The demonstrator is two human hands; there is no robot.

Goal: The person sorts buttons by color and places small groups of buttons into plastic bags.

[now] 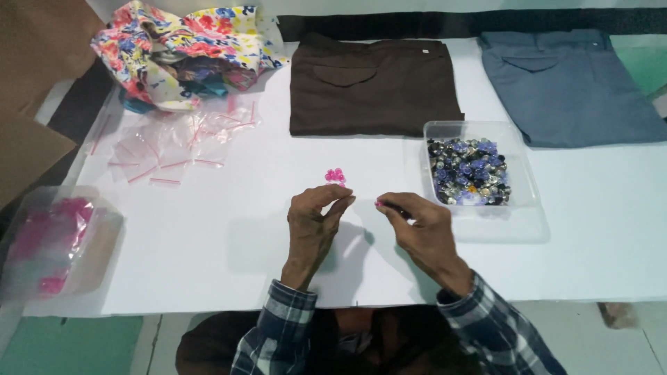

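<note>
The left hand (316, 215), fingertips pinched nearly closed on something too small to tell, sits just below the pink beads (335, 176) on the desk (208, 229), nearer them than the right hand (417, 226), which pinches one pink bead (379, 204).

Blue, white and black plaid flannel sleeves, buttoned cuffs, on both forearms; bare hands.

Bright even overhead light, soft shadows beside both hands, bottom-left corner blurred, edges slightly stretched, mild softness throughout
</note>
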